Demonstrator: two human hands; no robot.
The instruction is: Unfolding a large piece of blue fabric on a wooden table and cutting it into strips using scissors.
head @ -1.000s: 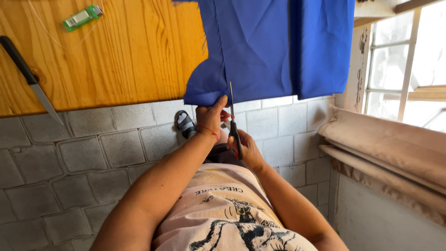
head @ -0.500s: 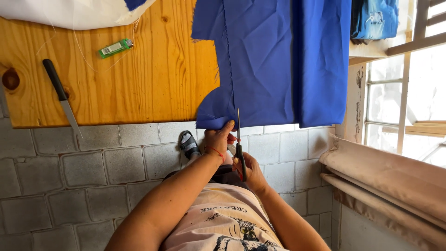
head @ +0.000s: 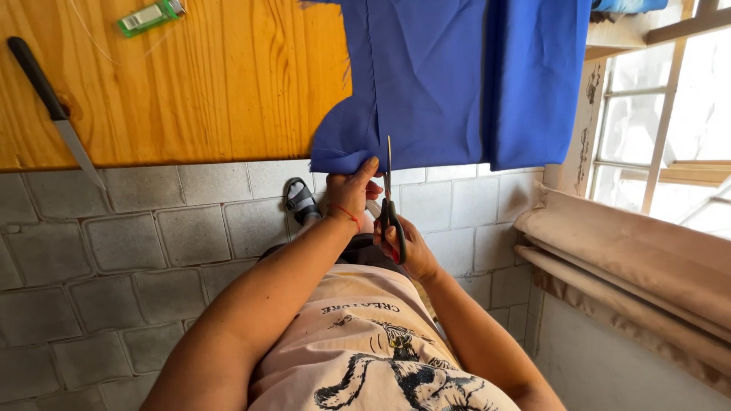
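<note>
While hanging over the wooden surface [head: 213, 91] edge, being pinched at the hem by the left hand [head: 352, 194], blue cloth [head: 449, 76], with right hand [head: 403, 243] closing scissors [head: 390, 202] a little deeper into it than before; lying far left, green rectangular packet [head: 148, 17] and knife [head: 53, 106]

One head camera looks steeply down, close over the wooden table [head: 190, 99].

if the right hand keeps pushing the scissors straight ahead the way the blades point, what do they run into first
Most likely the blue fabric: the scissors in the right hand point at its hanging edge, beside where the left hand pinches it. Whether the tips already touch is unclear.
</note>
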